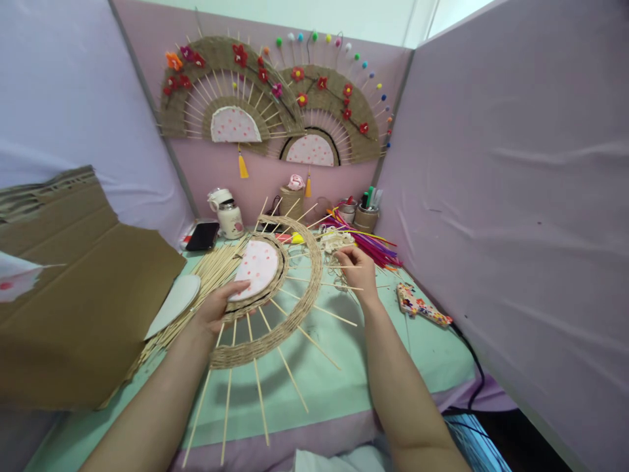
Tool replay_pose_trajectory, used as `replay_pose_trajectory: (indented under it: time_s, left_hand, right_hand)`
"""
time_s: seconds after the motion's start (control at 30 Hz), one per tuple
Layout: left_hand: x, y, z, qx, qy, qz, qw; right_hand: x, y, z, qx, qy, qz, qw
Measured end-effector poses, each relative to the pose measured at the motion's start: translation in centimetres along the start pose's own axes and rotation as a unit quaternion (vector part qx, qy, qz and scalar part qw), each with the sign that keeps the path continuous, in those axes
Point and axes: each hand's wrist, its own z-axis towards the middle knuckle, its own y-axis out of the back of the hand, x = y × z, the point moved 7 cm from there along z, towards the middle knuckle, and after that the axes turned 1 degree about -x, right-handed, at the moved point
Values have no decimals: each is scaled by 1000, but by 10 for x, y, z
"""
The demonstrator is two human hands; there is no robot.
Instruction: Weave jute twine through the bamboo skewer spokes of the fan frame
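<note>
Fan (276, 288) of pale sticks and twine sits mid-frame, tilted above the green tabletop (432, 354). The left hand (216, 307) clamps its inner edge, thumb over the dotted cloth patch (258, 265). Well apart from it, the right hand (354, 272) has its fingertips drawn together by the stick tips; whether they pinch a strand, I cannot tell. To my eye, the step in hand is work on the outer woven band (295, 319), and the next move calls for a steady left hold and a taut strand. Protruding sticks stand in the way, as do tangled fibres (337, 239) behind the right hand. Fuzzy coloured stems (368, 249) lie right of centre, a twine spool (291, 203) above centre, a floral glue gun (421, 305) at right, cardboard (88, 295) crowding the left edge. Two finished fans (223, 92) hang at the top.
</note>
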Motion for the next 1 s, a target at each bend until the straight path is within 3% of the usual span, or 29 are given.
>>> replay_pose_trajectory:
  time_s: [0.2, 0.5, 1.0]
  left_hand:
    - [3, -6, -7, -16, 13, 22, 1000]
    - [0, -10, -9, -21, 8, 28, 999]
    - [-3, 0, -3, 31, -32, 56, 997]
  right_hand:
    - [-1, -10, -5, 14, -20, -1, 1000]
    - [1, 0, -6, -43, -7, -8, 999]
    - [2, 2, -6, -30, 5, -9, 999]
